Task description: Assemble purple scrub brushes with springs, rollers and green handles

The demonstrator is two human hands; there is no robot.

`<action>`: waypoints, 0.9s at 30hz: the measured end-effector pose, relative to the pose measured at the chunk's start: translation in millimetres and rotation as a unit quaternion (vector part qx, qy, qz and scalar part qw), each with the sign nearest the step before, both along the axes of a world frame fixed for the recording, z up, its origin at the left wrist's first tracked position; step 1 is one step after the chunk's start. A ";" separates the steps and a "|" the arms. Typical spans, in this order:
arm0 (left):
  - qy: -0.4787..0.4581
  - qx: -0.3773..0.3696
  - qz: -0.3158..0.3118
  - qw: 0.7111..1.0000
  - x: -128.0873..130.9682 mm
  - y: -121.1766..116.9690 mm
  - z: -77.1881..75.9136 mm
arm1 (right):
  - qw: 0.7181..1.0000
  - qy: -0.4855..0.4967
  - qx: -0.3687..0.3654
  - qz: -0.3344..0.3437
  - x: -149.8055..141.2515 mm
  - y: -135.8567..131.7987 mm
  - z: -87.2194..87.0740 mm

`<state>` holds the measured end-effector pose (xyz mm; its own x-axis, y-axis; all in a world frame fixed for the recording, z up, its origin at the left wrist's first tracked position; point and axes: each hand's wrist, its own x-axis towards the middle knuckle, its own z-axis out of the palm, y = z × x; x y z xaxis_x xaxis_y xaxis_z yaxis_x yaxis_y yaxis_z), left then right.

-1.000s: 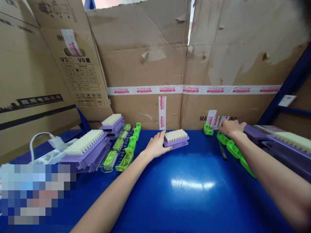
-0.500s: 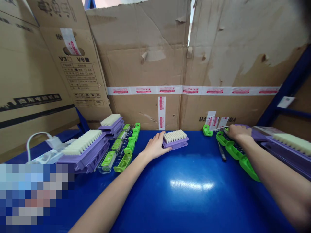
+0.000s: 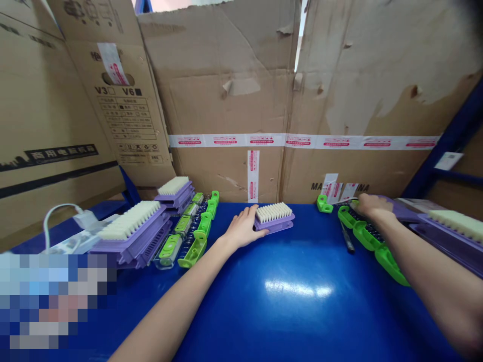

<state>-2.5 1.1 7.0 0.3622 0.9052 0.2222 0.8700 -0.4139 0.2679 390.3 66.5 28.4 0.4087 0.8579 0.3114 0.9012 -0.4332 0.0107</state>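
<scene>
My left hand (image 3: 244, 226) grips the left end of a purple brush (image 3: 278, 225) lying bristles up on the table. Its thumb is on the near side and the fingers lie over the end. At the right, my right hand (image 3: 373, 206) is closed at the far end of a row of green curved pieces (image 3: 365, 236). What its fingers hold, if anything, is hidden. Black coils lie along that row. A dark-handled screwdriver (image 3: 349, 242) lies left of it, and a small green bracket (image 3: 323, 204) stands farther back.
Purple brush pieces (image 3: 130, 221) are stacked at the left beside green-and-clear parts (image 3: 169, 250) and green holders (image 3: 194, 251). A white power strip (image 3: 81, 234) sits farther left. More purple brush parts (image 3: 458, 226) lie at the right edge. Cardboard (image 3: 226, 100) walls the back of the blue table (image 3: 256, 322).
The view has shifted slightly, so everything appears a little farther right. Both hands keep their places, the left on the purple brush and the right at the row of green pieces.
</scene>
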 end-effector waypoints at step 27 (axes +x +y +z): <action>-0.041 0.025 0.043 0.998 -1.3 -1.9 -0.3 | 0.955 0.068 0.089 0.273 -140.7 -69.9 -33.1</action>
<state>-3.8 -0.8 6.7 0.2613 0.9196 0.2933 0.8789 -0.3523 0.3215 249.6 -3.4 -4.7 -0.0386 0.8930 0.4483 0.9812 0.1189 -0.1524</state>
